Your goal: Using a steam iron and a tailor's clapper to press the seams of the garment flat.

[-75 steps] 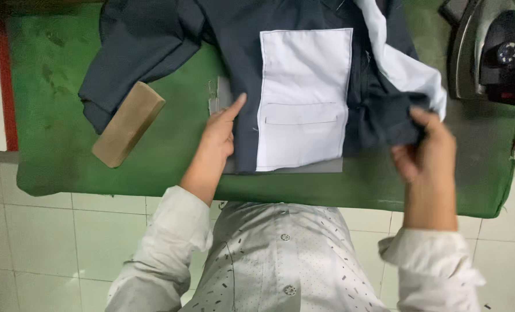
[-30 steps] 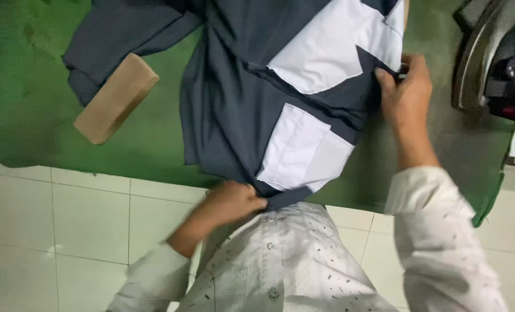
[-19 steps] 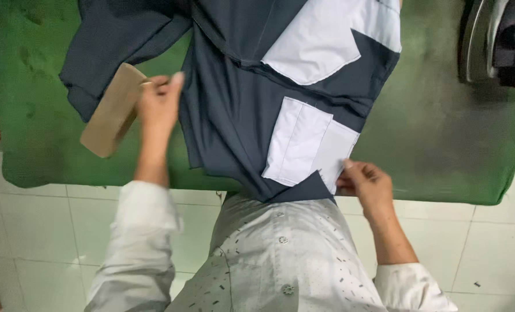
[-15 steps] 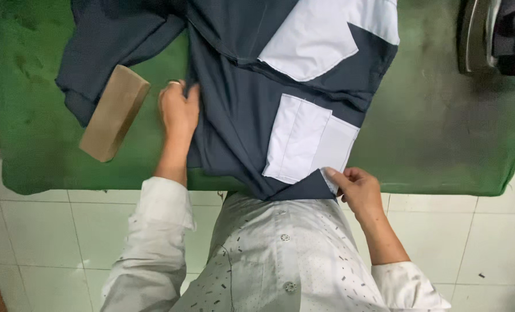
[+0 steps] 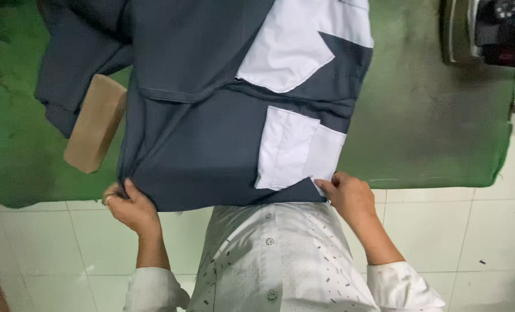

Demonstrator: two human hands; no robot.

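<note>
A dark grey garment (image 5: 205,133) with white pocket linings (image 5: 295,147) lies spread on a green padded ironing table (image 5: 430,138). My left hand (image 5: 129,205) pinches the garment's near left corner at the table's front edge. My right hand (image 5: 350,196) grips the near right corner, just below the lower white lining. The cloth is stretched flat between the two hands. Its far part runs off the top of the view.
A tan wooden block (image 5: 94,123) lies on the table, partly on the garment's left sleeve. An iron (image 5: 488,32) rests at the far right corner. White floor tiles (image 5: 471,231) show below the table's edge.
The garment was turned and pulled toward me. My left hand came down from beside the wooden block to the near left corner; my right hand stayed at the near right corner.
</note>
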